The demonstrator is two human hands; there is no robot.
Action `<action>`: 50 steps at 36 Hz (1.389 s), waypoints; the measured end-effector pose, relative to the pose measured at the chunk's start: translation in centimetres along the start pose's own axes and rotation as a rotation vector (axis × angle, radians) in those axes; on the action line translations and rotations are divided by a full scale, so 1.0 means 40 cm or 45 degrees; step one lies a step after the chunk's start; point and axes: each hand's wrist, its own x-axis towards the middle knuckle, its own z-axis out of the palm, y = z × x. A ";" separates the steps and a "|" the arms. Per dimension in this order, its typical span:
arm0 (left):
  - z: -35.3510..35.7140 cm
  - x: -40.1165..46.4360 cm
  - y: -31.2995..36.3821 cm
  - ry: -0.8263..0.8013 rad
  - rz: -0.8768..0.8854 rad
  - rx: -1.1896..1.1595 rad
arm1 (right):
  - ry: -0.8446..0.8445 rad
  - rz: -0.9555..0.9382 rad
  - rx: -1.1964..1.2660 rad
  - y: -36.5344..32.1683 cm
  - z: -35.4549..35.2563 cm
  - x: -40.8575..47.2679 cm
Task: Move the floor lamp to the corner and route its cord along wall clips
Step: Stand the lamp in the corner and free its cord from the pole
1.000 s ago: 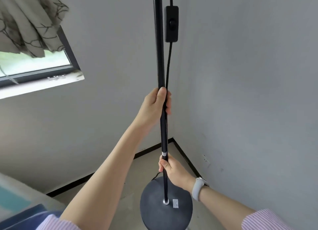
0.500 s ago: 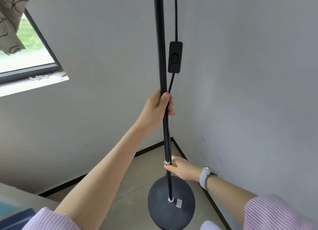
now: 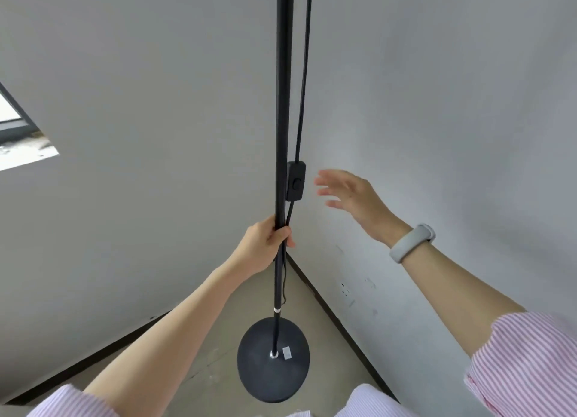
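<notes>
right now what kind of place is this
Probably a bare room in a home, seen at its corner: two plain grey walls meet above a concrete-looking floor with a dark skirting strip. A window sill shows at the left edge, and a wall socket sits low on the right wall.

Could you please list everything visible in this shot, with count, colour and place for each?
lamp pole: 1, black, centre, upright
lamp base: 1, black disc, on the floor near the corner
cord: 1, black, hanging right of the pole
inline switch: 1, black, on the cord beside the pole
window: 1, dark frame, left edge
wristband: 1, grey, right wrist
left hand: grips pole and cord
right hand: open, near the switch, touching nothing
</notes>
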 end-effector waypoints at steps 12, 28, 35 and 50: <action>0.005 0.029 -0.072 -0.139 -0.094 0.118 | -0.050 -0.403 0.177 -0.241 0.063 0.086; -0.038 0.076 -0.159 -0.146 -0.164 0.137 | 0.032 -0.223 -0.012 -0.104 0.214 0.126; -0.014 0.098 -0.193 -0.067 -0.258 0.008 | 0.009 -0.167 -0.155 -0.026 0.250 0.168; -0.052 0.217 -0.129 -0.021 -0.055 -0.011 | -0.057 -0.047 -0.261 0.052 0.218 0.210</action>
